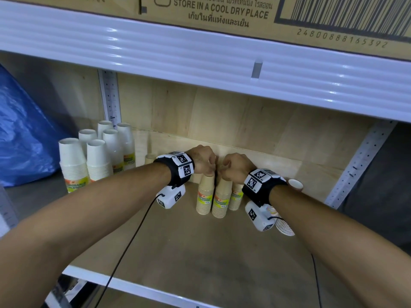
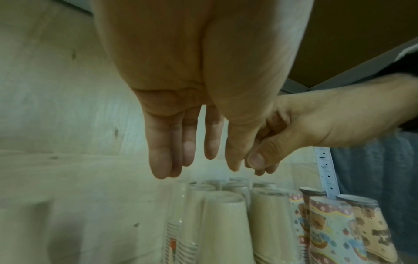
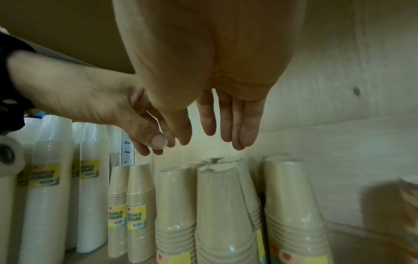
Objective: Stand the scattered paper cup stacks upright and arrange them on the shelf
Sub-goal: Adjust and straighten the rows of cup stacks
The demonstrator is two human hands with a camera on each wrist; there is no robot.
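Observation:
Three tan paper cup stacks [image 1: 222, 197] stand upright, bottoms up, side by side in the middle of the wooden shelf [image 1: 178, 245]. My left hand [image 1: 203, 160] and right hand [image 1: 235, 166] hover close together just above their tops. In the left wrist view the left hand [image 2: 196, 160] hangs with straight fingers over the tan stacks [image 2: 224, 232] and holds nothing. The right hand [image 3: 210, 135] hangs the same way above the tan stacks [image 3: 224, 214]. Patterned cup stacks [image 2: 332, 232] sit to the right; one [image 1: 285, 227] lies on its side under my right wrist.
Several white cup stacks [image 1: 97, 158] stand upright at the shelf's left end, with smaller tan stacks [image 3: 135, 205] beside them. A blue bag [image 1: 22, 130] lies further left. An upper shelf with a cardboard box [image 1: 222, 12] hangs low overhead. A perforated post [image 1: 360, 161] bounds the right.

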